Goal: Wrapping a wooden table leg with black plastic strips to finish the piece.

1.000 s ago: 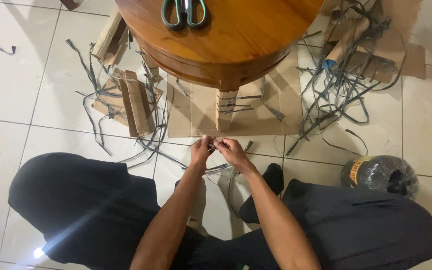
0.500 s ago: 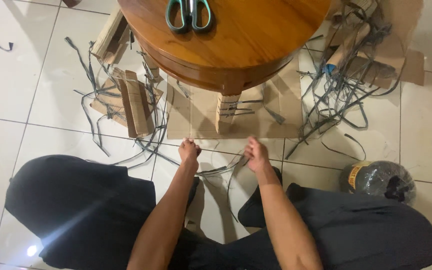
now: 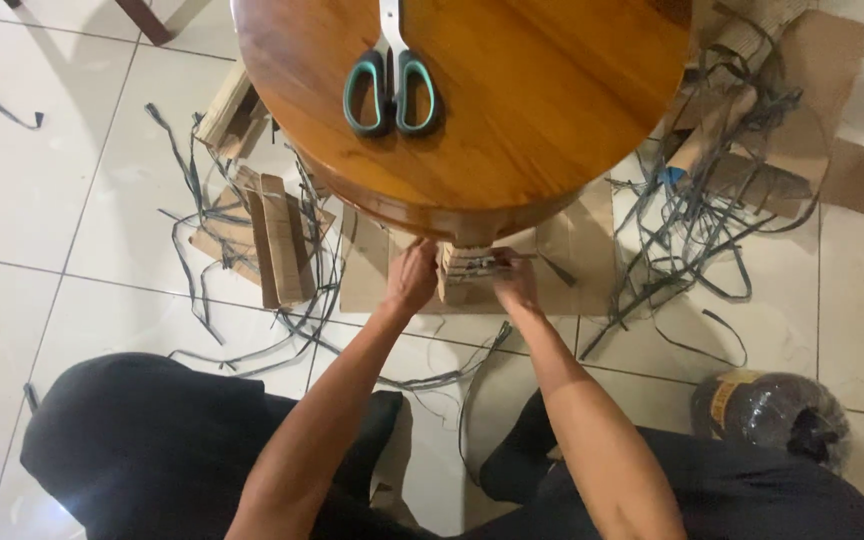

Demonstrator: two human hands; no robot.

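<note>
While teal-handled scissors (image 3: 390,88) lie on the round wooden table (image 3: 552,110) at top centre, the left hand (image 3: 412,278) and right hand (image 3: 514,282) clasp its strap-wrapped wooden leg (image 3: 464,272); table edge hides the fingertips.

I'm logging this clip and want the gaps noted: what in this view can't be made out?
- Head view: the cardboard bundle is partly hidden under the round wooden table rim.
- Left hand and right hand: fingertips hidden by the bundle; grip unclear.
- Scissors: blades cut off by the top edge.
- Plastic bottle: contents too dim to tell.
</note>
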